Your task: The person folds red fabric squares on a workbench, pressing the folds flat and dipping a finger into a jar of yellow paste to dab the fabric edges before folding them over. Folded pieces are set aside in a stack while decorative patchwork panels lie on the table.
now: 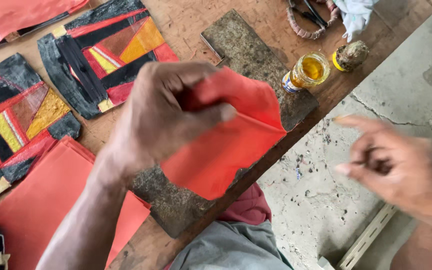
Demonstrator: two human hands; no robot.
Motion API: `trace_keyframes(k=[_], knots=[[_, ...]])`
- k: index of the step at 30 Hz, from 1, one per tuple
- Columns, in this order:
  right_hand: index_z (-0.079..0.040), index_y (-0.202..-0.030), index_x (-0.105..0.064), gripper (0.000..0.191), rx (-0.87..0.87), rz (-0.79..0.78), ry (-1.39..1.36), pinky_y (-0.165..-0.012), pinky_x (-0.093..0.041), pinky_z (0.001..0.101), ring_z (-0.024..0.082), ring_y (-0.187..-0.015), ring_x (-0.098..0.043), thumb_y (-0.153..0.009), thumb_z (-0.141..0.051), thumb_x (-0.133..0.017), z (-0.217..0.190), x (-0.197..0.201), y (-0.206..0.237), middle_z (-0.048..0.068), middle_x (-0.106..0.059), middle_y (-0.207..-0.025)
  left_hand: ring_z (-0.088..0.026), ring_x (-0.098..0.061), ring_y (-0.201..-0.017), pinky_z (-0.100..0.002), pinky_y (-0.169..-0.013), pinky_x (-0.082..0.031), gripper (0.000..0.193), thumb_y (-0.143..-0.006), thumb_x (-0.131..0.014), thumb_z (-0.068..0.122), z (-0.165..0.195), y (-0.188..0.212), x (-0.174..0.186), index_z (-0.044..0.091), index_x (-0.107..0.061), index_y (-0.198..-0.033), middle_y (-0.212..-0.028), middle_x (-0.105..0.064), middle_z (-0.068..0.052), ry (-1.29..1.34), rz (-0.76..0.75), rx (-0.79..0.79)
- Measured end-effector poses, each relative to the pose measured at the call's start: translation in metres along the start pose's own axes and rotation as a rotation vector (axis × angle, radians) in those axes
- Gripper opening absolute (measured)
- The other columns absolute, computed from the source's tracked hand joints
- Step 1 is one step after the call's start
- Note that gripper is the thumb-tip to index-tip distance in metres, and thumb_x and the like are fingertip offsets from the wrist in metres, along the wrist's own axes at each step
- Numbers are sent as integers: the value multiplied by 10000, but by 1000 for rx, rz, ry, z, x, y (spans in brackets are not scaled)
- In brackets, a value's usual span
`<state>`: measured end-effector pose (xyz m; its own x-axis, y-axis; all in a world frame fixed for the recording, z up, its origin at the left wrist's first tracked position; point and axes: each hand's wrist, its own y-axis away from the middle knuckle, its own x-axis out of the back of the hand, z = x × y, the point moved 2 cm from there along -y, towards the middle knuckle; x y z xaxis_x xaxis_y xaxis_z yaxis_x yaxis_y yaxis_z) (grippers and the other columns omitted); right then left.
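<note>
My left hand [158, 117] pinches a bent piece of red-orange leather [226, 145] between thumb and fingers, holding it up over a dark stone slab [251, 55] on the wooden bench. The sheet folds over near its top edge. My right hand [396, 167] hovers to the right, off the bench and above the concrete floor. It is blurred, its fingers are loosely curled and apart, and it holds nothing.
Patchwork leather panels [103, 52] in black, red and yellow lie at the upper left. Red sheets [51, 200] are stacked at the lower left. An open jar of yellow glue [308, 71] and its lid [350, 55] stand near the bench edge [326, 102].
</note>
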<state>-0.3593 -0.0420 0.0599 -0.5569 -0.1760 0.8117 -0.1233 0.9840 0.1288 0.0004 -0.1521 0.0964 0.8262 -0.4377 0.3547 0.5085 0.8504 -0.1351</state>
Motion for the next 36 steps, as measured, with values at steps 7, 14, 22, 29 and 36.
trace_keyframes(k=[7, 14, 22, 29, 36], knots=[[-118, -1562, -510, 778, -36, 318, -82, -644, -530, 220, 101, -725, -604, -855, -138, -833, 39, 25, 26, 63, -612, -957, -9, -595, -847, -210, -779, -537, 185, -886, -851, 96, 28, 11, -6, 24, -696, -958, -881, -650, 51, 443, 60, 16], [-96, -1250, -716, 608, 321, 426, 451, -945, -552, 413, 300, -1194, -535, -685, -190, -920, -5, 24, -31, 191, -547, -1356, -10, -491, -627, -221, -551, -425, 235, -847, -875, 193, -83, -13, -10, 61, -682, -863, -697, -608, 82, 118, 110, 235], [-108, -1166, -772, 390, 403, 227, 384, -1170, -428, 435, 270, -1335, -431, -808, -133, -925, -15, 2, -96, 103, -523, -1464, -43, -537, -692, -287, -617, -494, 287, -842, -864, 210, -142, -21, -4, -1, -680, -905, -733, -662, -16, -143, 137, 98], [2, -927, -653, 315, 401, 362, 455, -1101, -409, 460, 328, -1293, -444, -784, -78, -922, -43, 10, -96, 173, -527, -1377, -93, -566, -588, -335, -578, -492, 278, -790, -877, 209, -139, -26, 1, 20, -691, -874, -648, -658, -70, -264, 125, 190], [-122, -1556, -371, 832, 88, -395, -594, -623, -568, 212, 56, -661, -610, -842, -182, -793, -78, -58, -23, 11, -674, -819, -95, -718, -633, -296, -586, -543, 246, -765, -876, 199, -139, -36, 6, 48, -724, -886, -685, -751, -49, -203, 52, 245]])
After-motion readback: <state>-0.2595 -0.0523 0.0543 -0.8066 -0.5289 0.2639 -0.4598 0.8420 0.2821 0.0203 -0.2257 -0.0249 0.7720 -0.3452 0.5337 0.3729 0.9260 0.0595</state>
